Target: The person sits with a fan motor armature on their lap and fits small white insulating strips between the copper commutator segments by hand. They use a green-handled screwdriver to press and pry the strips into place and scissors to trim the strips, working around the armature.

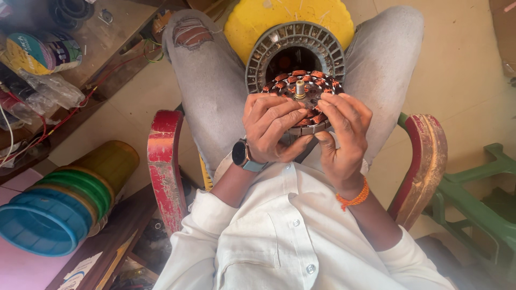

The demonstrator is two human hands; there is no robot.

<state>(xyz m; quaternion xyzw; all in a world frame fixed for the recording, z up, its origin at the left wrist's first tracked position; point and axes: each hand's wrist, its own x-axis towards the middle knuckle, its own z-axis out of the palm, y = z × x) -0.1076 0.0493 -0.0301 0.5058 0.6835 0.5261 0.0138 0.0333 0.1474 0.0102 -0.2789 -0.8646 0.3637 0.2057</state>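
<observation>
copper-wound stator (301, 88) with a central shaft is clasped from both sides by the left hand (271, 129) and right hand (344, 134), above a grey ribbed housing (269, 48).

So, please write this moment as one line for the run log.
left hand: holds round copper-wound motor stator | right hand: holds same stator | brass shaft: centre, upright | grey ribbed metal housing: behind, on lap
</observation>
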